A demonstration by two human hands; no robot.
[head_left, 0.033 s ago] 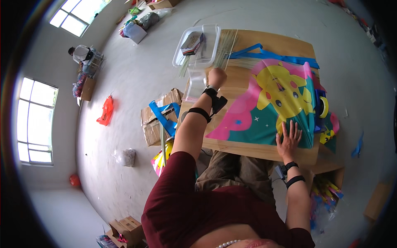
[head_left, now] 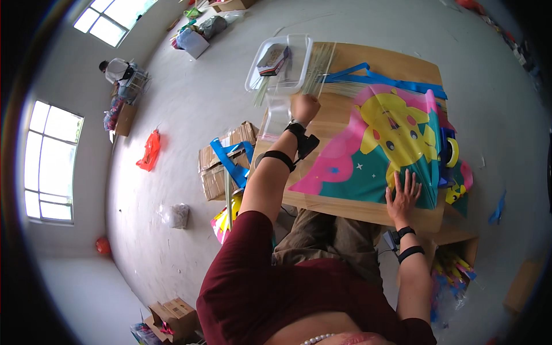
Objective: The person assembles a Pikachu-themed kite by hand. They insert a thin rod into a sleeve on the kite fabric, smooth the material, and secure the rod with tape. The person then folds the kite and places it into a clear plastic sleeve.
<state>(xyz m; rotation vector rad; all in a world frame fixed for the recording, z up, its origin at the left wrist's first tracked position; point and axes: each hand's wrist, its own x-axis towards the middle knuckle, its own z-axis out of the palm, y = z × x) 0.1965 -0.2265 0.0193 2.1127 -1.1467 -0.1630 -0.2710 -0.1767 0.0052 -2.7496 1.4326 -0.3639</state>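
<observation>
My right hand (head_left: 405, 192) lies flat, fingers spread, on the near edge of a thin printed sheet (head_left: 339, 164) in pink, teal and yellow with a cartoon figure. The sheet is spread over the right part of the wooden table (head_left: 368, 216). At the table's far left, my left hand (head_left: 305, 108) is closed at the near end of a bundle of thin pale rods (head_left: 319, 66). Whatever its fingers hold is hidden. Beside it are a clear plastic tub (head_left: 253, 68) with a small box (head_left: 272, 61) inside, and a clear plastic bag (head_left: 278, 115).
Blue ribbon (head_left: 376, 77) runs along the table's far side. A blue tape dispenser (head_left: 446, 155) with yellow tape stands at the right edge. A cardboard box (head_left: 214, 183) with blue strips is left of the table; another open box (head_left: 467, 247) is below right.
The whole view has shifted slightly. Both hands keep their places on the table, and nothing else has visibly moved.
</observation>
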